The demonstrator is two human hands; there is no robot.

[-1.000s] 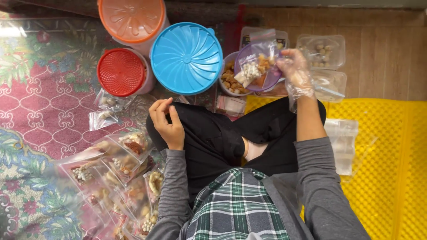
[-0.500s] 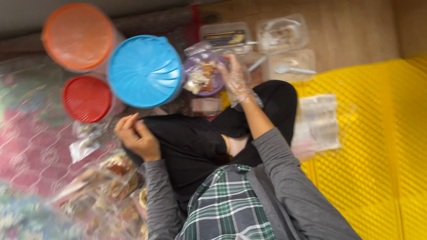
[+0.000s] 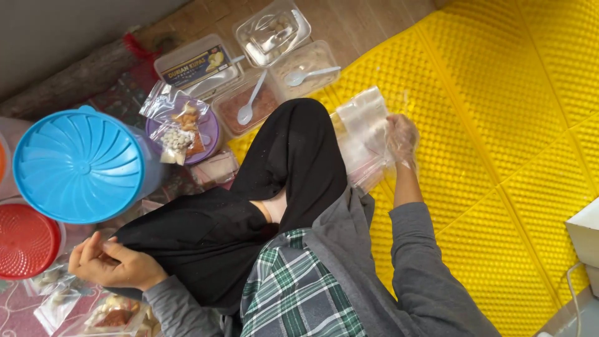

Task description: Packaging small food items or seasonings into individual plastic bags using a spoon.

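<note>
Head camera, looking straight down at a person seated cross-legged on the floor, in black trousers and a grey top over a green plaid shirt.

The right hand [image 3: 401, 138], in a thin clear plastic glove, reaches out to the person's right and rests on a stack of small clear plastic bags [image 3: 362, 134] lying on a yellow ridged mat [image 3: 499, 125], just beside the right knee. The fingers [image 3: 392, 145] are loosely curled on the top of the stack; whether they have pinched one bag free cannot be told.

The left hand [image 3: 112, 265] is bare and rests on the left knee, fingers half closed, holding nothing that shows.

In front of the knees, a purple bowl [image 3: 209, 128] holds two filled bags of snacks [image 3: 178, 128]. Beyond it sit clear tubs with white spoons [image 3: 249, 103], one lidded tub [image 3: 271, 31] and a labelled lidded box [image 3: 196, 62]. To the left stand a large blue lid [image 3: 78, 165] and a red lid [image 3: 25, 240]. More filled bags [image 3: 106, 315] lie by the left hand.

To do this well, it seems best to slide a fingertip across the top bag so only one sheet lifts, since gloved plastic clings to plastic.
</note>
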